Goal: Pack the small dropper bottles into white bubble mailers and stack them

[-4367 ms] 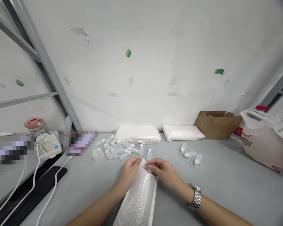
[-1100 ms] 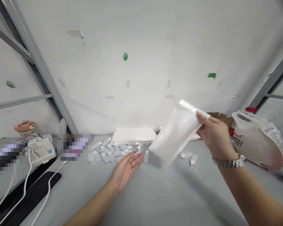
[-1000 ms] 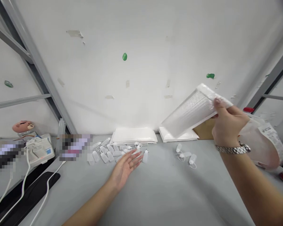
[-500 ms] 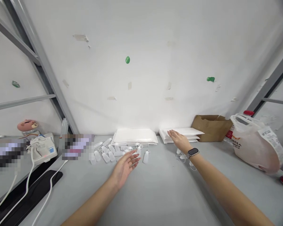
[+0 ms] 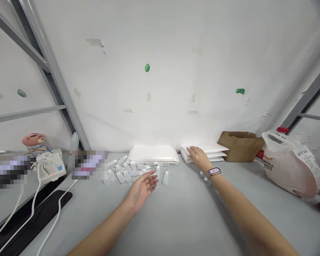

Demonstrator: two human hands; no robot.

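In the head view, since one second ago the right hand [image 5: 200,160] has come down from the air, the bubble mailer it held aloft is no longer raised, and the mailer pile [image 5: 216,151] stands taller, right of the flat stack [image 5: 153,154]. The right hand rests on that pile's left end, fingers laid over the top; its thumb is hidden, so whether its grip pinches anything I cannot tell. The left hand [image 5: 142,190] is in the same spot, in front of the flat stack, its grip loosely spread and holding nothing. Small clear bottles [image 5: 120,177] lie in front and to the left of the flat stack on the counter [image 5: 181,220]; a single bottle [image 5: 165,177] lies in front of its right end. Beyond the pile, farther right of the flat stack, stands a cardboard box [image 5: 241,147].
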